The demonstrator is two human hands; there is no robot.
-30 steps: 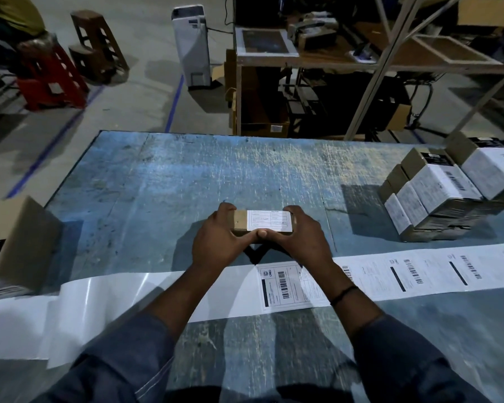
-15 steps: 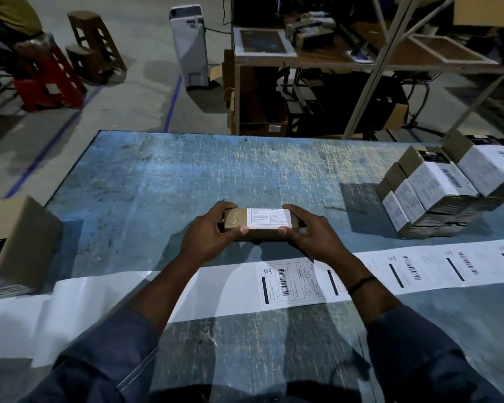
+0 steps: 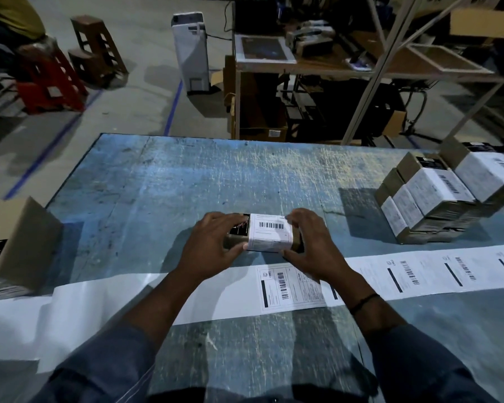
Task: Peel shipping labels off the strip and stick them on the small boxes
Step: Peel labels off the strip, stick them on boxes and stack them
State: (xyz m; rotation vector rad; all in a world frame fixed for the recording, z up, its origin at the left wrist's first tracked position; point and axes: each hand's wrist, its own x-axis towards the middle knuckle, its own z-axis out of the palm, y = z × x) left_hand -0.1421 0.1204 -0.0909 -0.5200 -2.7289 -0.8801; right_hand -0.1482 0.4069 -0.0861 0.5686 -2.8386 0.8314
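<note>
At the far left a brown carton (image 3: pixel 18 242) is cut off by the frame edge, its contents hidden. The strip (image 3: pixel 99 301) runs across the near counter (image 3: pixel 186 175); its left stretch is bare backing. The left hand (image 3: pixel 213 248) grips the left end of the small box (image 3: pixel 262 234), fingers curled over the far edge and thumb on the near edge. The box's label (image 3: pixel 269 232) wraps over its top, print too small to read. The right hand (image 3: pixel 312 248) grips the right end likewise. At the far right, the stack of labelled boxes (image 3: pixel 434 199) runs out of frame. Half a second ago the box showed a shallower face; now the barcode shows.
</note>
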